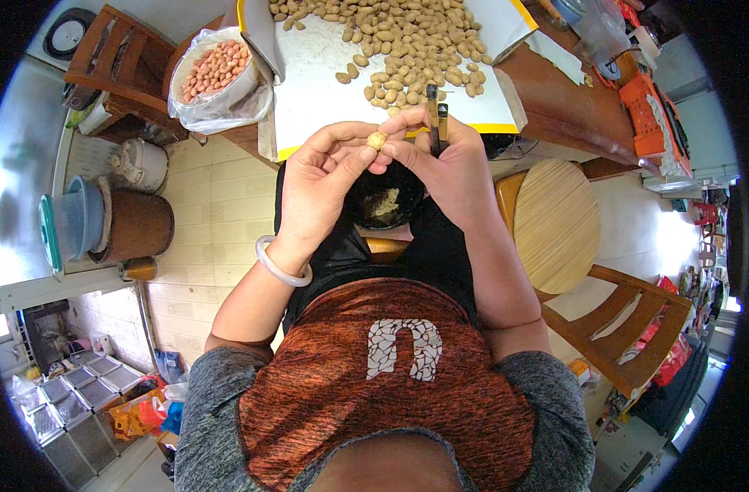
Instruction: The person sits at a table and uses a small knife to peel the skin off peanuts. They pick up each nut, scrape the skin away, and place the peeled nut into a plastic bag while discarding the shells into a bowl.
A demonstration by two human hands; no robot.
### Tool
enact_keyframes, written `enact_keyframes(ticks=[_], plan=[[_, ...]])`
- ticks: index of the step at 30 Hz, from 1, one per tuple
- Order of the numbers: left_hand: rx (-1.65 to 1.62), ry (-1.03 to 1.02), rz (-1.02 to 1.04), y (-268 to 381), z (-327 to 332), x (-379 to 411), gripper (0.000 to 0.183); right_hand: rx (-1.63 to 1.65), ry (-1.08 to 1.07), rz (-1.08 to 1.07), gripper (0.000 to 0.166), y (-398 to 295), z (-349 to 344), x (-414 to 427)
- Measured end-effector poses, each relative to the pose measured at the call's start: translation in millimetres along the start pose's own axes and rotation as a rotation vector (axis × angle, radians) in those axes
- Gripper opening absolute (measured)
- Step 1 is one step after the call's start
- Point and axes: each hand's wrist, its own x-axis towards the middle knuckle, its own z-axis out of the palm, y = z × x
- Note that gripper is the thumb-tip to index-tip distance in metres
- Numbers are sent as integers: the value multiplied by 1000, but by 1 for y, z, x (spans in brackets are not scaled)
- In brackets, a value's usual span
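A peanut in its shell (376,141) is pinched between the fingertips of my left hand (325,175) and my right hand (451,166), above my lap. My right hand also holds a dark-handled metal tool (434,123), upright against the palm; its exact kind cannot be told. Below the hands, a black bowl (383,203) between my legs holds pale pieces that look like shells. Unshelled peanuts (405,43) are heaped in an open white cardboard box (313,80) with yellow edges. Left of it, shelled reddish peanuts (217,69) fill a container lined with a plastic bag (251,98).
The box rests on a brown wooden table (552,92). A round-seated stool (557,224) and a wooden chair (620,320) stand at my right. Another wooden chair (113,55) is at the upper left, above a lidded pot (143,165) and a brown bucket (142,222). An orange basket (648,117) sits at the table's right end.
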Motion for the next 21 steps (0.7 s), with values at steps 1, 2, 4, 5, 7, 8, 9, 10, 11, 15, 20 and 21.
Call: enact_keyframes(ticks=[1, 2, 4, 5, 7, 8, 9, 10, 11, 15, 20, 21], plan=[[4, -3, -25, 0, -1, 0, 26, 14, -11, -4, 14, 1, 0, 0], [7, -7, -49, 0, -2, -1, 25, 28, -22, -7, 14, 2, 0, 1], [2, -17, -84, 0, -2, -2, 25, 20, -43, -9, 13, 4, -1, 2], [-4, -23, -95, -1, -2, -2, 25, 0, -52, -6, 12, 4, -2, 3], [15, -18, -94, -2, -2, -3, 24, -20, -58, 1, 11, 5, -2, 3], [41, -5, -82, -3, -2, -3, 23, -20, -54, 5, 11, 6, -2, 3], [67, 16, -77, -4, -1, -4, 23, -23, -54, 7, 11, 6, -1, 2], [70, 24, -59, -5, 0, -5, 23, 9, -54, 31, 12, 7, 0, 2], [73, 39, -48, -7, 2, -6, 22, 39, -56, 52, 13, 8, 0, 2], [94, 67, -49, -8, 0, -5, 23, -98, -18, 3, 23, 10, 2, 1], [38, 84, -14, -9, -5, -4, 24, -381, -98, -95, 44, 10, 4, -7], [35, 79, -8, -9, -5, -5, 24, -418, -113, -98, 48, 10, 6, -9]])
